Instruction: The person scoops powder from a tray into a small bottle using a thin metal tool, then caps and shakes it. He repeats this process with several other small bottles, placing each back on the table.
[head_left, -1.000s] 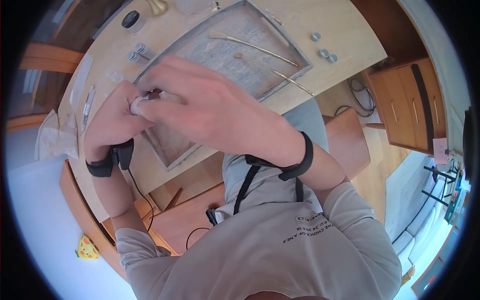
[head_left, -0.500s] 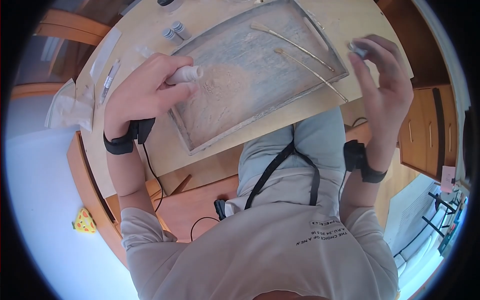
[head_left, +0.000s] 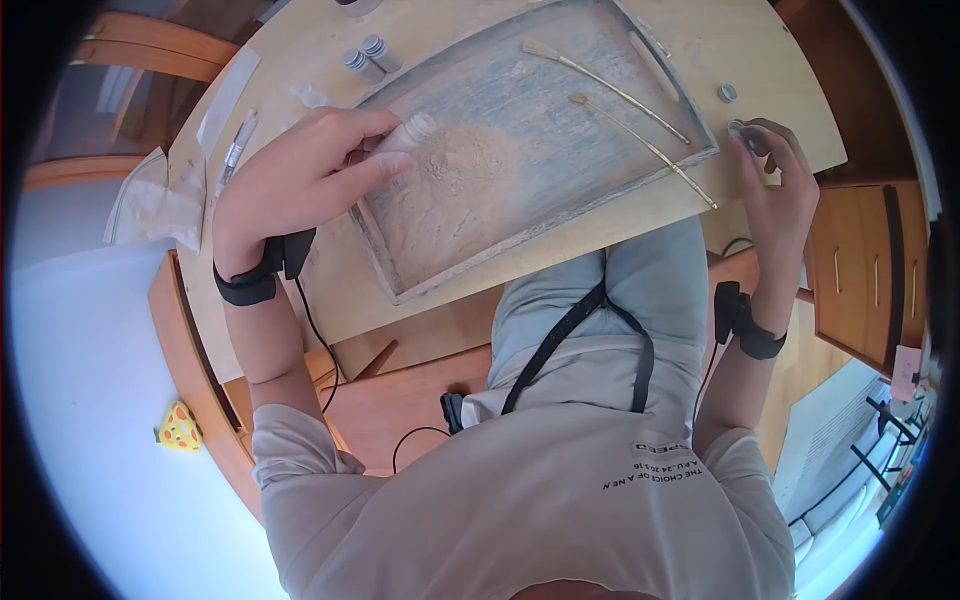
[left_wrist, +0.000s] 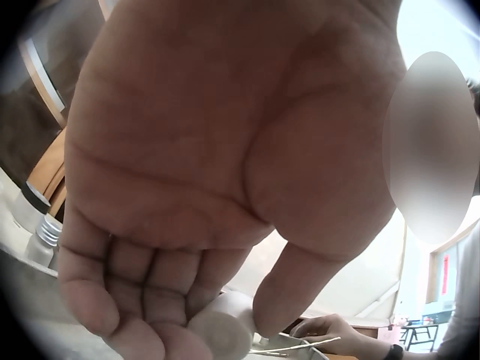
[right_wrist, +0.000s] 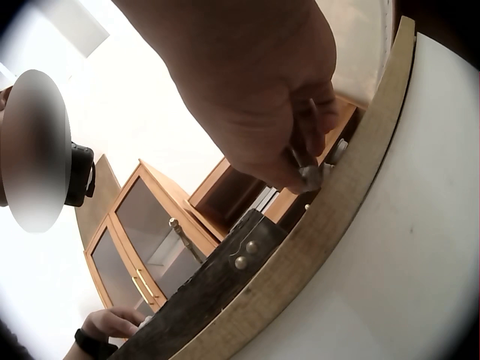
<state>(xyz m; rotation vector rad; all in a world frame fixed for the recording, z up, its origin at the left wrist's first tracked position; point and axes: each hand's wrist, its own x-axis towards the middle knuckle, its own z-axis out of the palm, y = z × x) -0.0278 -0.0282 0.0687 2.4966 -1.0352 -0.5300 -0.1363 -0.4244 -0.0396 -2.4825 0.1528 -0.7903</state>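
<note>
In the head view, the left hand [head_left: 300, 185] grips a small white open-mouthed bottle [head_left: 408, 134], tilted over the left part of a grey tray [head_left: 540, 231], beside a mound of sandy powder [head_left: 465, 165]. The left wrist view shows the bottle [left_wrist: 225, 326] between thumb and fingers of that hand [left_wrist: 225, 135]. At the table's right side, the right hand [head_left: 783, 195] pinches a small silvery cap [head_left: 738, 128] close to the tabletop. Another cap [head_left: 727, 93] lies just behind it. In the right wrist view the pinched cap [right_wrist: 310, 177] is at the fingertips.
Two brushes [head_left: 610, 85] [head_left: 650, 148] lie across the tray, one handle over its front edge. Two small silver-capped jars [head_left: 364, 64] stand behind its left corner. A pen [head_left: 236, 150] and a plastic bag [head_left: 160, 205] are at the left.
The hands were together over the tray's left side and have come apart. The right hand has moved to the table's right side; the left still holds the bottle, its mouth now uncovered.
</note>
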